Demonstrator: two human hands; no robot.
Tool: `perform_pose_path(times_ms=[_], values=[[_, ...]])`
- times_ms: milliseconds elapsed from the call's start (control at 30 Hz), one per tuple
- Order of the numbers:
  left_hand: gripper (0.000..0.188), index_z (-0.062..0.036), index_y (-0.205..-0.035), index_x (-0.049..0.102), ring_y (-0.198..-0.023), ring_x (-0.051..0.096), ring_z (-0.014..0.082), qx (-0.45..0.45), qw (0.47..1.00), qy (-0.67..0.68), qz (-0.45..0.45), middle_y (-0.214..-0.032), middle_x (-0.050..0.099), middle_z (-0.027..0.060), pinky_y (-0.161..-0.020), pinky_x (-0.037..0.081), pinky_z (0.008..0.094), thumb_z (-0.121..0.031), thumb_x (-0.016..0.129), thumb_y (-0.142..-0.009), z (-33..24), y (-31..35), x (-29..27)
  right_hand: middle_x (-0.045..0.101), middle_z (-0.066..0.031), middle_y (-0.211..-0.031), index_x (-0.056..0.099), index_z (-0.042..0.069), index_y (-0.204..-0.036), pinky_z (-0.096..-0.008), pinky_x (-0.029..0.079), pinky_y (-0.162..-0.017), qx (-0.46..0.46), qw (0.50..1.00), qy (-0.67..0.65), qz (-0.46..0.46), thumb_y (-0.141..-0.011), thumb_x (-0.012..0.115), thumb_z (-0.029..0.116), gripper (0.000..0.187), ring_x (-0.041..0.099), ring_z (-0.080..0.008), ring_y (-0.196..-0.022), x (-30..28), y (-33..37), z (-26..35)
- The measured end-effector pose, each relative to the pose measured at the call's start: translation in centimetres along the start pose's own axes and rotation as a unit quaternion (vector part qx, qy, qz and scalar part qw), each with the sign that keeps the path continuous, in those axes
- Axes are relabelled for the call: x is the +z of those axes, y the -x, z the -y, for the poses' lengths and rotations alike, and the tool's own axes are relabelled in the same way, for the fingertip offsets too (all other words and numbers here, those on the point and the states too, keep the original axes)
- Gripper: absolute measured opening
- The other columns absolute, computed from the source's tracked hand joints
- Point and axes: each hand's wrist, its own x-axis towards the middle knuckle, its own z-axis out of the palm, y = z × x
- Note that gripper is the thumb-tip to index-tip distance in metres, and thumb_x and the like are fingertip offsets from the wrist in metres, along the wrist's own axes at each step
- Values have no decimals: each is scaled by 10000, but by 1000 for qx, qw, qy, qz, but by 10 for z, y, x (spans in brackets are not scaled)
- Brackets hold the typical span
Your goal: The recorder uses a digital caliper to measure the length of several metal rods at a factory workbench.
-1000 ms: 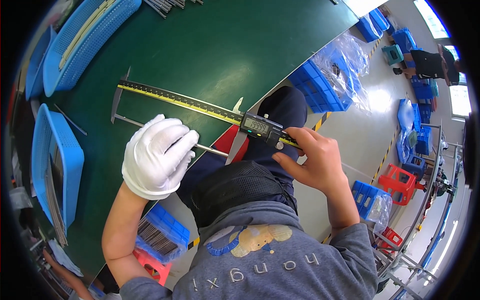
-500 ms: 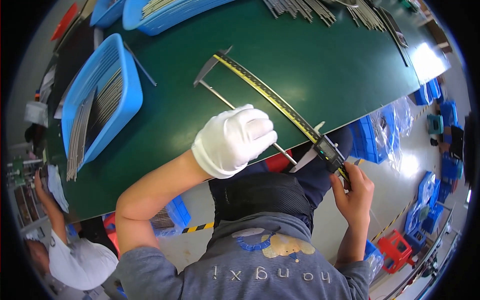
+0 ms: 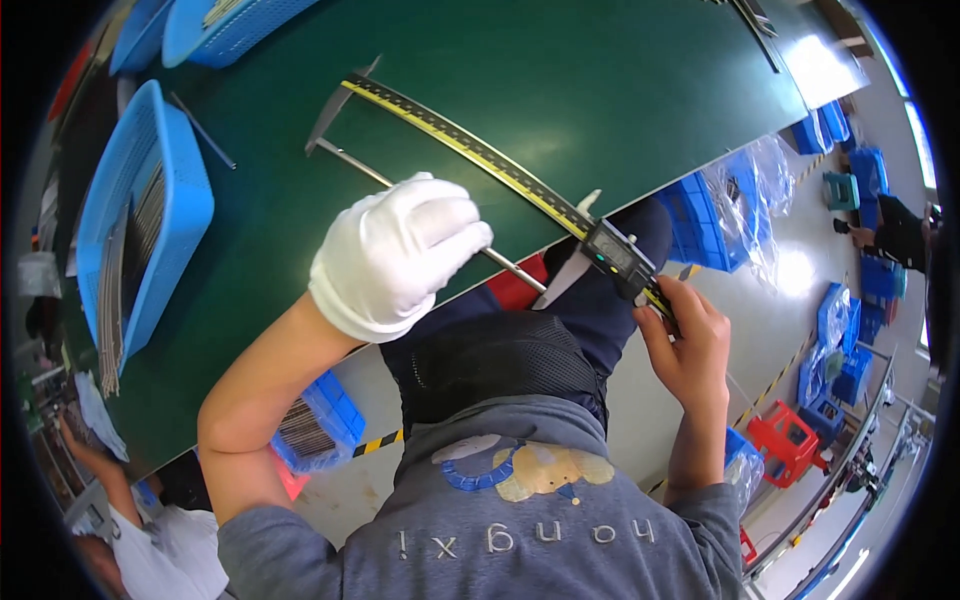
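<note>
My left hand [image 3: 400, 255], in a white glove, is closed around a thin metal rod [image 3: 515, 269], whose two ends stick out from the glove. The rod lies between the long jaws of a large digital caliper [image 3: 470, 150], one end at the far jaw and the other at the near, sliding jaw. My bare right hand [image 3: 690, 340] grips the caliper's near end, beside the display, with thumb and fingers. The caliper's far part is over the green table [image 3: 600, 110], and its display sits past the table edge, above my lap. The glove hides the rod's middle.
A blue basket [image 3: 185, 230] holding many rods stands at the left, with a loose rod [image 3: 205, 130] beside it. More blue baskets [image 3: 245, 40] are at the far left. Blue crates [image 3: 705, 225] and a red stool [image 3: 785, 443] are on the floor. A co-worker [image 3: 165, 550] is at lower left.
The whole view has shifted, so the table, baskets, hands and caliper appear further left. Both hands keep their holds, and the rod stays between the jaws.
</note>
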Motion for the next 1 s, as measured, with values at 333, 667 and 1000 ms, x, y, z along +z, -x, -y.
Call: perform_pose_path(times_ms=[333,667,1000], values=[[334,-46,-880,641,-808,604,267,-1,999,7,45,-860,597,75,-714,526,392,-8,693,-552,-6,-9,-10,635,-74,-776,605,76,-948,-345,466,-505,-14,999,33,-2,-782,701,272,274,612,-273,-586,4,2,-4],[453,-28,-962,643,-915,588,309,3,995,38,95,-975,595,110,-820,481,465,-126,758,-534,-8,-7,-12,610,-70,-761,607,64,-1014,-294,468,-518,-18,999,41,26,-681,761,241,408,620,-192,-581,2,0,5],[434,-49,-961,649,-923,591,300,-11,994,20,103,-971,600,98,-834,484,453,-128,753,-547,-10,-12,-11,606,-64,-746,602,64,-965,-340,460,-513,-6,999,39,21,-722,730,328,381,614,-237,-601,3,0,7]])
